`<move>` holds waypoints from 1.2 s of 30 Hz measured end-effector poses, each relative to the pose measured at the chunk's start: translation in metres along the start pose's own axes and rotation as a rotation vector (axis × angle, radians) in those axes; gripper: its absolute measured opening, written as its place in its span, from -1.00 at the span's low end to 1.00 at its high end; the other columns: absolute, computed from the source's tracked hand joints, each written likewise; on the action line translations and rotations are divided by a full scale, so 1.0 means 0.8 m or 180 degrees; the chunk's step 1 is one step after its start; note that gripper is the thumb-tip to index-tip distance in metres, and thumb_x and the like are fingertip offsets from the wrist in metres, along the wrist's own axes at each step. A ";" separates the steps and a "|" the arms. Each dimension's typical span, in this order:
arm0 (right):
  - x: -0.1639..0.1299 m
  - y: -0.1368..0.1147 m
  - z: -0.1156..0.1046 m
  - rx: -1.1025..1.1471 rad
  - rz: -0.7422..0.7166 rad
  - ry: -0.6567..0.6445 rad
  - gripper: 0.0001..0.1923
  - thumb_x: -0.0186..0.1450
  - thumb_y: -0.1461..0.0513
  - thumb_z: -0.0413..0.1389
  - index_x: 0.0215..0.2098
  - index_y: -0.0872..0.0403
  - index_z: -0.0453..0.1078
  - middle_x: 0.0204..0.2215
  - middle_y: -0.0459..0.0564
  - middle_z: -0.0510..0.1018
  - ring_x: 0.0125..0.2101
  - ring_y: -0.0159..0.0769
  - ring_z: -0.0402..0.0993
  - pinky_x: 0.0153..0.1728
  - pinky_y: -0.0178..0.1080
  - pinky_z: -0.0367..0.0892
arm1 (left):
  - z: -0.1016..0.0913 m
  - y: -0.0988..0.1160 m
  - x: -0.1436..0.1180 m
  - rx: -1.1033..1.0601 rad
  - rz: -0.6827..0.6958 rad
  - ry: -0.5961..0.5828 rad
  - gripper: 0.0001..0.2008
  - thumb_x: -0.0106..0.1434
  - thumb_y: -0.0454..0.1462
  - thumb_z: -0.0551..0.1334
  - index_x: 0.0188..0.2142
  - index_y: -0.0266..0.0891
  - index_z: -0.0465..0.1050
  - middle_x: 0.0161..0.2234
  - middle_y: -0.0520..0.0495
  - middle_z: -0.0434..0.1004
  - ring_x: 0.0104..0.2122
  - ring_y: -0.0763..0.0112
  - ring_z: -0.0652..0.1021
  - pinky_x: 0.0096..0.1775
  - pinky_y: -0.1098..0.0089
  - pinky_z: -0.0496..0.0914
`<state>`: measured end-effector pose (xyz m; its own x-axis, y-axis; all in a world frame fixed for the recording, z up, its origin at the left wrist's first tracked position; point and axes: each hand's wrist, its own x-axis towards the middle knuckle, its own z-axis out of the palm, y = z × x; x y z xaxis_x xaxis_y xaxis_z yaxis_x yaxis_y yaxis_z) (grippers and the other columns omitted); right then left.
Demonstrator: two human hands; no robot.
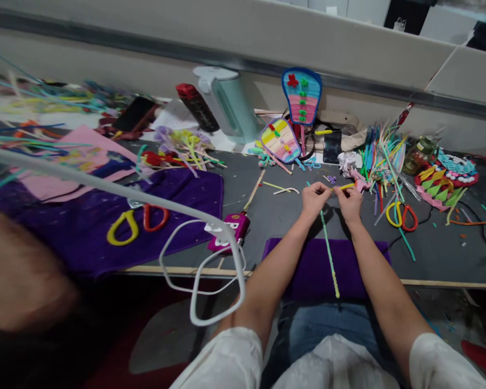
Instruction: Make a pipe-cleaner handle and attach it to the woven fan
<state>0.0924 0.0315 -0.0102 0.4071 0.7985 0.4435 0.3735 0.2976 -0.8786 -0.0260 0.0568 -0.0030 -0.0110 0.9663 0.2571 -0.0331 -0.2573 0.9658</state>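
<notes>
My left hand [316, 201] and my right hand [350, 202] meet over the dark table, fingertips pinched close together. A light green pipe cleaner [328, 243] passes under the left fingers and hangs down toward my lap, ending in a yellowish tip. Between the fingers of my right hand runs a short yellow pipe cleaner [344, 187]. Exactly how the two pieces meet at the fingertips is too small to make out. Below the wrists lies a folded purple cloth [324, 265] at the table edge.
Scissors with yellow and red handles [402, 215] lie to the right, near a bundle of pipe cleaners [383, 156]. Fan-shaped crafts [302, 97] lean by a pale green kettle [230, 102]. A white looped frame [210, 221] crosses at left. Another person's blurred hand [20, 270] shows there.
</notes>
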 end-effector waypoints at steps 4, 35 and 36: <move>0.003 -0.009 -0.006 0.0098 0.0031 -0.0119 -0.75 0.16 0.08 0.21 -0.52 0.09 0.48 -0.48 -0.05 0.49 -0.41 -0.32 0.39 -0.33 -0.25 0.29 | -0.004 0.003 0.002 -0.0263 -0.0152 -0.0141 -0.91 -0.05 -0.29 0.26 -0.61 -0.27 0.43 -0.63 0.07 0.39 -0.60 0.57 0.32 -0.50 0.50 0.20; 0.007 -0.013 -0.007 0.1831 0.1647 -0.0795 -0.75 -0.06 0.12 0.30 -0.58 0.07 0.35 -0.63 -0.21 0.31 -0.62 -0.53 0.11 -0.62 -0.42 0.07 | -0.005 0.015 -0.002 -0.0332 -0.0087 -0.0655 -0.84 -0.02 -0.21 0.33 -0.57 -0.27 0.47 -0.60 0.04 0.43 -0.58 0.55 0.34 -0.47 0.48 0.22; 0.007 -0.013 -0.006 0.1875 0.1693 -0.0758 -0.74 -0.07 0.13 0.30 -0.60 0.07 0.34 -0.64 -0.22 0.31 -0.62 -0.53 0.12 -0.62 -0.42 0.08 | -0.005 0.016 -0.002 -0.0265 -0.0022 -0.0652 -0.84 -0.02 -0.21 0.33 -0.57 -0.27 0.47 -0.60 0.04 0.43 -0.57 0.54 0.34 -0.46 0.48 0.23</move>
<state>0.0947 0.0304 0.0023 0.1941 0.9798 -0.0486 -0.3439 0.0216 -0.9387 -0.0303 0.0516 0.0087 0.1926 0.9461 0.2603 -0.1150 -0.2417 0.9635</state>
